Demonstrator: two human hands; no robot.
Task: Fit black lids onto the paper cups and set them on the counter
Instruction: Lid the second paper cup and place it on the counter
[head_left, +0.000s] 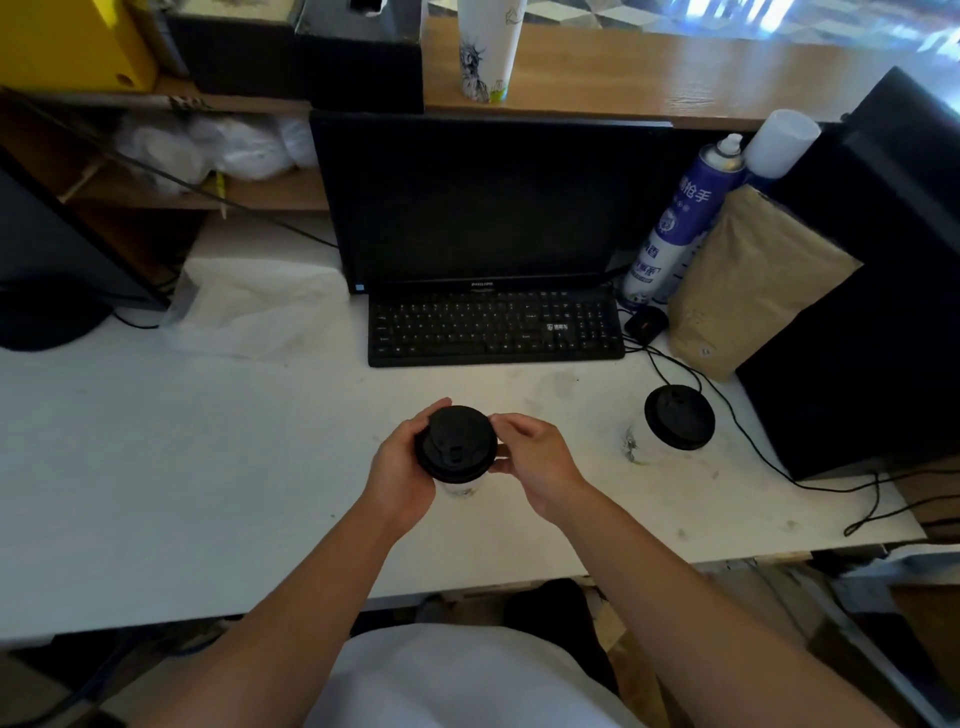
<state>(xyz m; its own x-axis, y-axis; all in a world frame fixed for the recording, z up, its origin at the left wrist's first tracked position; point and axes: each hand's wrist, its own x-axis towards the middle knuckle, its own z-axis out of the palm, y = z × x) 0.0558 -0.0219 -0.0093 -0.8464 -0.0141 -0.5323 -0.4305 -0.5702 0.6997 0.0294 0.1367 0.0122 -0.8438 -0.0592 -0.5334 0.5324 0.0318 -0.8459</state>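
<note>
A keyboard (496, 327) lies far, a capped cup (675, 421) right. The left hand (400, 467) and right hand (535, 462) grip the black lid (454, 444) on a white cup (462, 488).

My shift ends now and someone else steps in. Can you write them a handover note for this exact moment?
Left hand grips the held cup; right hand pinches the black lid at its edge, above the white desk.
Done: a second lidded cup stands on the desk, to the right.
Left: press this lid home if loose, then set the cup down. A stack of paper cups stands on the wooden ledge behind the monitor.
</note>
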